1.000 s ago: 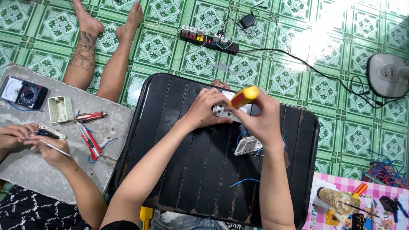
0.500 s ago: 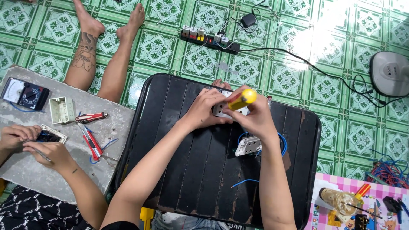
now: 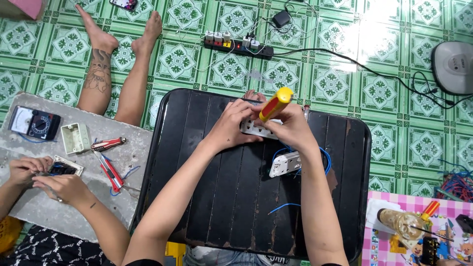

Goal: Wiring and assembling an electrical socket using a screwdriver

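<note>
Left hand [image 3: 231, 125]: grasping white socket plate [image 3: 253, 129] on black table [image 3: 217, 197]. Right hand [image 3: 290, 129]: clenched round yellow screwdriver [image 3: 276, 103]. 1 second white socket [image 3: 285, 164] near, blue wire [image 3: 325, 160] beside.

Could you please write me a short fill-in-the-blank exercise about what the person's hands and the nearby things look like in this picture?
1. The right hand grips a screwdriver whose handle is ____.
2. The left hand steadies a white socket plate on the ____ slatted table.
3. The loose wires beside the second white socket are ____.
4. On the grey slab, another person's hands work near ____-handled pliers.

Missing words: yellow; black; blue; red
</note>
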